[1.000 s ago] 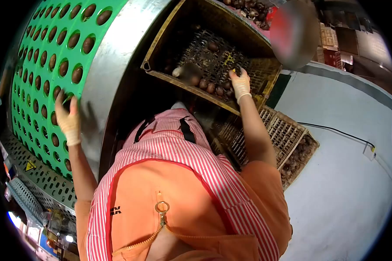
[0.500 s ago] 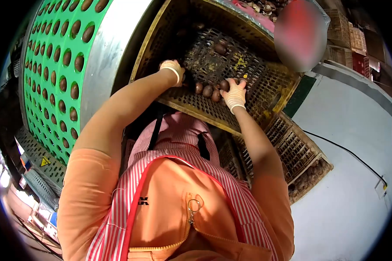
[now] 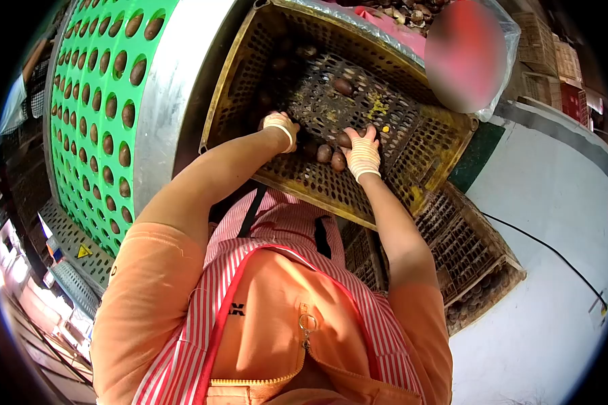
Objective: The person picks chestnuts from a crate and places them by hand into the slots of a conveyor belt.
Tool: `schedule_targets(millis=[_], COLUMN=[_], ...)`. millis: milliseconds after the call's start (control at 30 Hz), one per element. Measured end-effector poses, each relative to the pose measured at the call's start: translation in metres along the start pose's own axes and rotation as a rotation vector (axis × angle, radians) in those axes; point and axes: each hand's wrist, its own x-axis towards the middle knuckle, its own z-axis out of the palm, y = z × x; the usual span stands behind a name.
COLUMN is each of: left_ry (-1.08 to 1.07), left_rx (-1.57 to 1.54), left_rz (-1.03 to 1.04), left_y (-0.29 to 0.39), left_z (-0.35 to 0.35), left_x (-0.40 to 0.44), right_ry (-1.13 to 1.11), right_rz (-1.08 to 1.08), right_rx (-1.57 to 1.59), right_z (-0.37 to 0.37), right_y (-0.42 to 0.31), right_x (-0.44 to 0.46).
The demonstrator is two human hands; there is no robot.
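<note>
A yellow-brown perforated plastic crate (image 3: 297,181) sits tilted in front of me, with dark brown eggs inside. My left hand (image 3: 279,128), in a pale glove, is in its left part near the front wall. Its fingers are curled, and what they hold, if anything, is hidden. My right hand (image 3: 363,150), in a striped pale glove, closes its thumb and fingers around a brown egg (image 3: 344,140). Between the hands, two more eggs, a left one (image 3: 324,154) and a right one (image 3: 338,161), lie against the front side. Another egg (image 3: 343,86) lies farther back on the crate floor.
A green roller (image 3: 94,121) with egg-filled holes and a metal rim (image 3: 162,88) stand at left. Stacked crates (image 3: 476,250) are at lower right beside a pale surface (image 3: 540,202). A plastic-lined container of shells (image 3: 412,13) is at the back, near a blurred patch.
My left hand has come slightly closer to my right hand and to the crate's front side. Fewer eggs show between the hands. The whole view has shifted slightly.
</note>
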Motion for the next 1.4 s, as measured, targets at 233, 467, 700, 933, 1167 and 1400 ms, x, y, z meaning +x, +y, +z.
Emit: schedule_targets(millis=[233,467,700,933,1167,1400], left_ry=[-0.025,0.285,0.419,0.344,-0.038,0.770], left_rx=[-0.079,-0.230,-0.297,-0.621,-0.121,-0.721], left_rz=[0.155,0.058,-0.132,-0.372,0.200,0.731], left_y=[-0.014,-0.038,-0.052,-0.048,-0.045,-0.073], left_z=[0.013,0.004,0.014,0.054,0.010,-0.004], left_x=[0.005,-0.045,0.009,0.227,0.079,-0.092], right_ry=[-0.041,-0.035,0.047,0.016,-0.150,-0.548], right_rz=[-0.195,-0.107,-0.392,-0.396,-0.154,-0.362], right_rx=[-0.367,-0.242,-0.499,-0.394,0.623,1.188], right_z=[0.005,0.002,-0.001,-0.004,-0.044,-0.049], right_y=[0.021,0.014,0.018,0.022,-0.017,-0.040], right_x=[0.019,0.014,0.009,0.024,-0.028,-0.081])
